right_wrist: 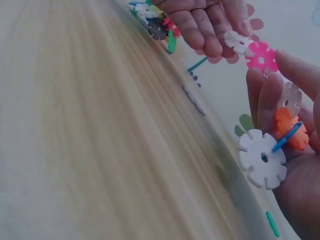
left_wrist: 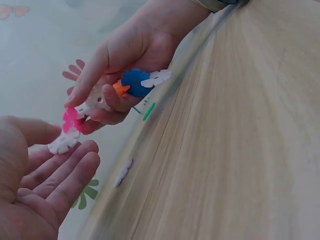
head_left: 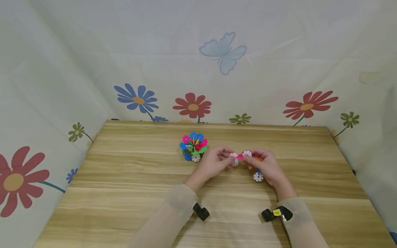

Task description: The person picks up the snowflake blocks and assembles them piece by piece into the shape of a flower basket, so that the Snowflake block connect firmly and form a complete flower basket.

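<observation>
A short chain of notched plastic snowflake discs spans both hands, raised over the table. My left hand (head_left: 214, 162) pinches the white end disc (left_wrist: 64, 143) between thumb and fingertips. Joined to it is a pink disc (right_wrist: 261, 58), which my right hand (head_left: 269, 166) grips at its other side with thumb and fingers. From there the chain runs through the right palm: another white disc (right_wrist: 291, 97), an orange disc (right_wrist: 295, 132), a blue disc (left_wrist: 136, 83) and a larger-looking white disc (right_wrist: 262, 159) hanging at the free end. The right fingers partly hide the middle discs.
A ball-shaped cluster of many-coloured discs (head_left: 193, 146) stands left of my left hand. One loose white disc (left_wrist: 123, 173) and a green disc (right_wrist: 272, 224) lie on the wooden table (head_left: 139, 179). Behind the table hangs a flower-printed cloth (head_left: 263, 69).
</observation>
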Action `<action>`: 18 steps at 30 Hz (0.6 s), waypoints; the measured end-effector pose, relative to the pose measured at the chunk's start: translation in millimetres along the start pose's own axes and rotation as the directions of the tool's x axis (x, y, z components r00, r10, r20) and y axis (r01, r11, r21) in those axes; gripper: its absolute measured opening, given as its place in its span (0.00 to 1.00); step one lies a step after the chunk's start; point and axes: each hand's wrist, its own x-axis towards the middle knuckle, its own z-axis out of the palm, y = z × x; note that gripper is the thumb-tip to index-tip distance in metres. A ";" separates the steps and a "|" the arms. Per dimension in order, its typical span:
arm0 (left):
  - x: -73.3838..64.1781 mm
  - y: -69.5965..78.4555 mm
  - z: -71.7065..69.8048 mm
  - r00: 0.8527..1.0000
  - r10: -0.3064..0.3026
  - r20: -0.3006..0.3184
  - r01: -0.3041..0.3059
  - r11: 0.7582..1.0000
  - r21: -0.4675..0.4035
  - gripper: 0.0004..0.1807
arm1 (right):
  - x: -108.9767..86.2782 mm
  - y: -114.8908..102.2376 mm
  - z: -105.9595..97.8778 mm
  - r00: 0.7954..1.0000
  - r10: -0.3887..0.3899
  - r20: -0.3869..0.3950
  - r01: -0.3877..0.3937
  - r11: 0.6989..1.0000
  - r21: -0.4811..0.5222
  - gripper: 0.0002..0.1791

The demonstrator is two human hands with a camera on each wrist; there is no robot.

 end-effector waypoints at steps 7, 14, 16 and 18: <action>5.6 -16.2 -7.3 0.999 0.047 0.004 -0.047 0.970 0.237 0.10 | -2.2 -1.4 -6.6 0.999 0.008 -0.032 -0.008 1.000 0.010 0.12; 10.1 -41.0 -1.4 0.981 0.085 0.176 -0.173 0.799 0.576 0.22 | -1.7 -0.8 -12.2 0.999 0.027 -0.036 -0.026 0.999 0.038 0.10; 9.4 -38.6 1.5 0.977 0.086 0.193 -0.190 0.758 0.624 0.20 | -1.5 -0.3 -12.9 0.999 0.037 -0.031 -0.036 0.998 0.049 0.09; 7.3 -28.8 2.3 0.976 0.076 0.204 -0.193 0.739 0.646 0.17 | -1.2 0.1 -13.1 0.999 0.044 -0.027 -0.042 0.997 0.061 0.08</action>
